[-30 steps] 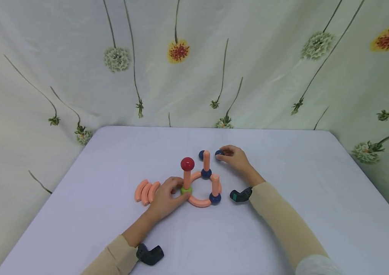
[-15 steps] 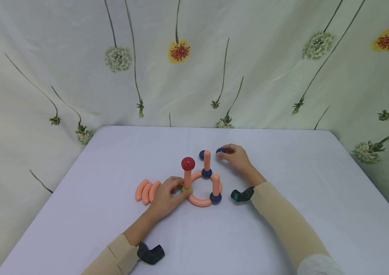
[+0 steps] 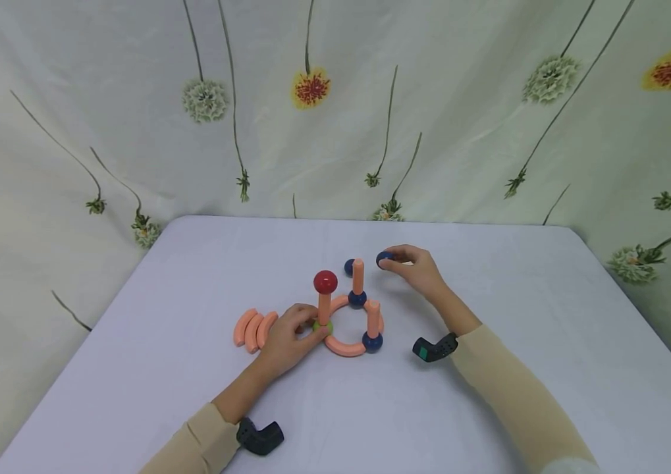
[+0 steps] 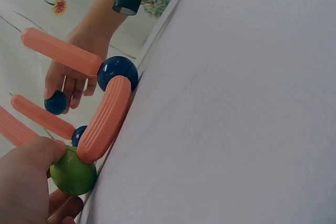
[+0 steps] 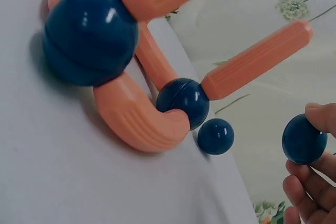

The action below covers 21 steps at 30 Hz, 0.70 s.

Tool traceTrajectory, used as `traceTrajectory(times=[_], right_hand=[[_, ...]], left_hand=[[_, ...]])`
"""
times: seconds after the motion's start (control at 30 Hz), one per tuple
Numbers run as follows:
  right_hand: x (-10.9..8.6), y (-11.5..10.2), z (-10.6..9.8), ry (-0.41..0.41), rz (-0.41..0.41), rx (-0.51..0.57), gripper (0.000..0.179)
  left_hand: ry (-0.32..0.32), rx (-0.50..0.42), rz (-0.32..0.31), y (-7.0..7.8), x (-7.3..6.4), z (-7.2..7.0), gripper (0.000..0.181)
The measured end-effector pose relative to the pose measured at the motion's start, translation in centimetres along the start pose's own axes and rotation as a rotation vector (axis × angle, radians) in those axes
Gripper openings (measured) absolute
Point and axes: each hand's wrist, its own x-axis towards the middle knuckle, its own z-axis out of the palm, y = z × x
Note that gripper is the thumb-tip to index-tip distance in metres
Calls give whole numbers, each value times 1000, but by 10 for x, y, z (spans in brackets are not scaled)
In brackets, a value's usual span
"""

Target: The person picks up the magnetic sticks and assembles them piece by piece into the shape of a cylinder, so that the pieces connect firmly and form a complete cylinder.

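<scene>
the left hand (image 3: 286,340) holds a green ball (image 4: 76,174) between thumb and fingers, its grip narrowed to the ball's width. that ball is one corner of a ring (image 3: 345,348) of curved salmon-pink pieces, which lies about midway between the left and right edges of the desk (image 3: 501,283). an upright rod (image 3: 324,311) stands on the green ball, with a red ball (image 3: 326,282) on its top. the ring's other two corners are blue: a near blue ball (image 3: 373,342) on the right and a far blue ball (image 3: 357,299) toward the far edge, each bearing its own upright rod (these two have bare tops).

the right hand (image 3: 421,271) is past the ring, nearer the desk's far edge, and pinches a separate blue ball (image 5: 303,140) between thumb and fingertips. in the right wrist view this ball shows against the cloth, well apart from the ring. a loose blue ball (image 5: 216,136) rests on the desk just beyond the far corner of the ring, between it and the far edge.

three loose curved pieces (image 3: 252,334) lie side by side between the left hand and the desk's left edge. both arms wear beige sleeves, with a dark device at each wrist. behind the far edge hangs a pale cloth (image 3: 459,171) printed with flowers.
</scene>
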Motion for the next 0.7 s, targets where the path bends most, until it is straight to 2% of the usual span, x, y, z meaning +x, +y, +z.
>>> traceTrajectory(times=[0.33,0.7], right_hand=[[-19,-19,-7,-12,-103,-8,41],[-37,-41,-16,-63,-180,57,35]], left_hand=[[-4,-7,2,1,0,0,21],[1,-4,18,-1,0,0,21]])
